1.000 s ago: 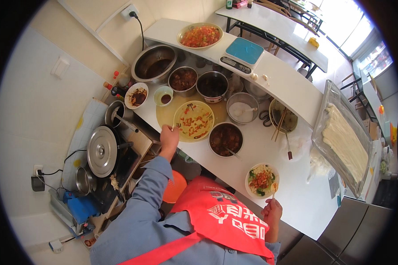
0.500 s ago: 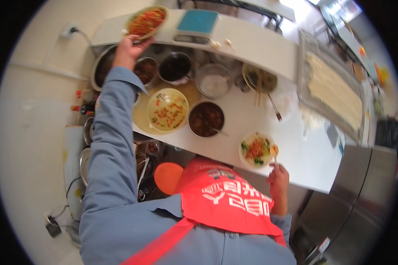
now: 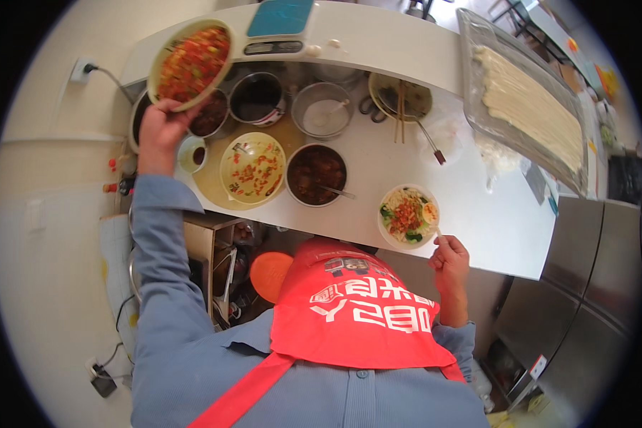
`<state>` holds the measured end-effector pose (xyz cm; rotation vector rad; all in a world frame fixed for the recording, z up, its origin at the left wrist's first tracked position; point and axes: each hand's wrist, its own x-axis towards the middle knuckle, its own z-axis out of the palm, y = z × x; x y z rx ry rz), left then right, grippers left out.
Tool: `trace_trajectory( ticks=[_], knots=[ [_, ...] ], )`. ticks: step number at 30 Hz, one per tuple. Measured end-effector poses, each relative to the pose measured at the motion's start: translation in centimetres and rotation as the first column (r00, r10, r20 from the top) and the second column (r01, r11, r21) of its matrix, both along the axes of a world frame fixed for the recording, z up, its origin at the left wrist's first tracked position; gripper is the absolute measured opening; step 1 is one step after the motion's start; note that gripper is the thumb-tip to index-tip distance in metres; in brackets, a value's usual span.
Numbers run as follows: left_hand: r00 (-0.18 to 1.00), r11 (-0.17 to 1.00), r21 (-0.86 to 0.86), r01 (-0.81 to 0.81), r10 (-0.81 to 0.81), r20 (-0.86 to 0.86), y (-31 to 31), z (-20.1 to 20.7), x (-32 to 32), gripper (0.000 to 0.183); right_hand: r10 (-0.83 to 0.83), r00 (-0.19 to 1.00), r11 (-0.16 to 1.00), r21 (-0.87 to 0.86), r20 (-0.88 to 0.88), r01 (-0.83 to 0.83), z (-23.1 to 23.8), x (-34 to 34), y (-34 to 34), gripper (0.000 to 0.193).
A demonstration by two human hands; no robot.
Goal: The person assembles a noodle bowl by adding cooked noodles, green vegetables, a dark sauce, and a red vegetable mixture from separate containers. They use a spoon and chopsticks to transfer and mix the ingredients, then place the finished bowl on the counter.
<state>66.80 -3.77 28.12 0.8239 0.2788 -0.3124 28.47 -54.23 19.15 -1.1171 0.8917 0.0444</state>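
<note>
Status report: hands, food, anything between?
Left hand grips vegetable bowl by its edge. Right hand holds spoon at noodle bowl. Yellow bowl, stew pot between hands.

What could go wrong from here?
Spill: the left hand grips the tilted bowl at its near rim, so chopped red topping might slide out.
Contamination: open pots stand close by; stray bits could drop in.
Knock: the noodle bowl sits near the counter's front edge; the right hand, holding a pale utensil, might nudge it.
</note>
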Motion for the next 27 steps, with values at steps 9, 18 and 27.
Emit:
trace_trajectory(
  ticks=[9,18,27],
  knots=[
    [0.993,0.997,0.022,0.073,-0.070,-0.096,-10.6,-2.4,-22.3,0.068,0.622,0.761,0.561,-0.784,0.187,-0.265,13.3,7.2,3.0,0.011],
    [0.991,0.999,-0.021,0.030,-0.032,-0.130,-19.7,-4.9,-32.9,0.073,0.800,0.556,0.104,-0.861,-0.225,-0.497,12.2,6.8,7.2,0.018],
    [0.974,0.983,0.060,0.173,-0.162,-0.160,-22.9,-6.4,-36.9,0.079,0.757,0.629,0.408,-0.625,-0.174,-0.665,6.9,3.9,8.0,0.023]
  ],
)
